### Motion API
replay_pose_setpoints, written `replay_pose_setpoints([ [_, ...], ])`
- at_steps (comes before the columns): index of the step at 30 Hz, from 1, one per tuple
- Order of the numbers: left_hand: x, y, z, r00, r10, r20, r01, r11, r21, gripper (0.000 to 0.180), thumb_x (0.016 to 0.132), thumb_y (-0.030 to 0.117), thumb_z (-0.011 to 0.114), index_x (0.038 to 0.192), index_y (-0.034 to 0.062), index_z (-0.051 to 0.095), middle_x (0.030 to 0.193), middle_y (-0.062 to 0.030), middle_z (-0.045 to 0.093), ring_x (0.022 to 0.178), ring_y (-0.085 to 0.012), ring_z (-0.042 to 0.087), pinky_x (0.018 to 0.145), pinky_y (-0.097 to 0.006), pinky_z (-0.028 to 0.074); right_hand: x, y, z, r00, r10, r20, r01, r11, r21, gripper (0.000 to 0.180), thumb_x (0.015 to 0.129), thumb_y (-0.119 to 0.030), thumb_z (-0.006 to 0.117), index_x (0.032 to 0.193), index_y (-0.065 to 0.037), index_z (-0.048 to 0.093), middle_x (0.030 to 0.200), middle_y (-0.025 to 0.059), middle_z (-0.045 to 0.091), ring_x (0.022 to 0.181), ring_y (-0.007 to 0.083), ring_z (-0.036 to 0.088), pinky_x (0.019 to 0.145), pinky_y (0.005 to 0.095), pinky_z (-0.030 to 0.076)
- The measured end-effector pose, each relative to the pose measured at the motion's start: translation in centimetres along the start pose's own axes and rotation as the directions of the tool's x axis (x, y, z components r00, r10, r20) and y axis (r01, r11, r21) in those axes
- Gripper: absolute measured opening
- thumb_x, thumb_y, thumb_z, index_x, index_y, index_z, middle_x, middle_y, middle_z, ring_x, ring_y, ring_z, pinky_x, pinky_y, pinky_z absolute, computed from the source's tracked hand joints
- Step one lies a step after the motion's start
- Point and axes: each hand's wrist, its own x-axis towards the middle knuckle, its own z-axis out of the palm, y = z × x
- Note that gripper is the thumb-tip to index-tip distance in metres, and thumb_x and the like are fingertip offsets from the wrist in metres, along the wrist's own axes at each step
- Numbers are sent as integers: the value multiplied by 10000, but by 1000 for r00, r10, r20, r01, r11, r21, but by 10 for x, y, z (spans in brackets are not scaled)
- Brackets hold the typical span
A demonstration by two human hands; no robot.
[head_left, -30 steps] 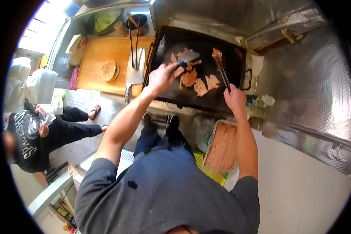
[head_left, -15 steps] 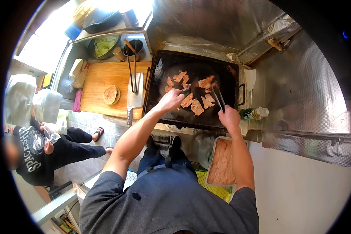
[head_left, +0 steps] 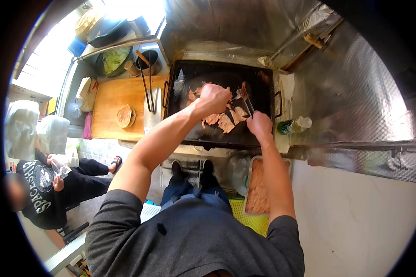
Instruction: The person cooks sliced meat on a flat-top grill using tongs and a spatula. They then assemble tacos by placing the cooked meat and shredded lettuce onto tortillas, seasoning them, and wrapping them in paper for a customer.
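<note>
- Left hand (head_left: 215,97) fisted over meat slices (head_left: 226,122) on black griddle (head_left: 263,78); whatever sits in that grip hidden, cannot tell.
- Right hand (head_left: 260,124) clamped on tongs (head_left: 246,99), tips over the meat.
- Versus 0.5 s ago: left hand further over the pile, tongs still in right.
- Meat count unclear, overlapping.
- 1 tray of raw meat (head_left: 259,187) below the counter edge.
- 1 flatbread (head_left: 125,115) on wooden board (head_left: 111,99).

Cramped street-food kitchen: black griddle (head_left: 263,76), foil-lined walls (head_left: 356,87), wooden cutting board (head_left: 113,94).
</note>
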Motion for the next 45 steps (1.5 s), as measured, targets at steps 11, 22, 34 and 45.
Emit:
replay_pose_setpoints([
  [11, -59, -35, 63, 953, -188, -239, 125, 959, -255, 423, 807, 119, 669, 1216, 128, 776, 939, -198, 751, 948, -369, 728, 825, -454, 585, -14, 5, -13, 985, -100, 144, 99, 995, 14, 292, 884, -265, 654, 922, 20, 707, 869, 284, 732, 835, 465, 723, 793, 542, 585],
  [22, -111, -77, 53, 876, -385, -289, 297, 904, -307, 376, 936, 240, 660, 1298, 169, 728, 971, -191, 719, 878, -361, 728, 784, -461, 579, -32, -6, -5, 994, -48, 98, 42, 997, 65, 322, 904, -292, 635, 951, 25, 671, 861, 282, 731, 832, 473, 719, 782, 557, 580],
  [34, -94, -81, 114, 874, -345, -342, 216, 907, -361, 453, 977, 213, 628, 1429, 240, 622, 953, -213, 700, 831, -414, 706, 739, -507, 571, -72, 17, -4, 998, -11, 65, 3, 993, 121, 326, 930, -318, 634, 962, 7, 649, 847, 292, 717, 819, 487, 707, 756, 573, 565],
  [45, -168, -42, 83, 862, -435, -261, 333, 873, -356, 466, 941, 184, 685, 1405, 210, 657, 895, -165, 635, 796, -370, 683, 705, -486, 557, -120, 0, -3, 981, -77, 176, 61, 993, 97, 318, 933, -309, 637, 949, 9, 641, 802, 264, 718, 799, 464, 709, 751, 566, 567],
])
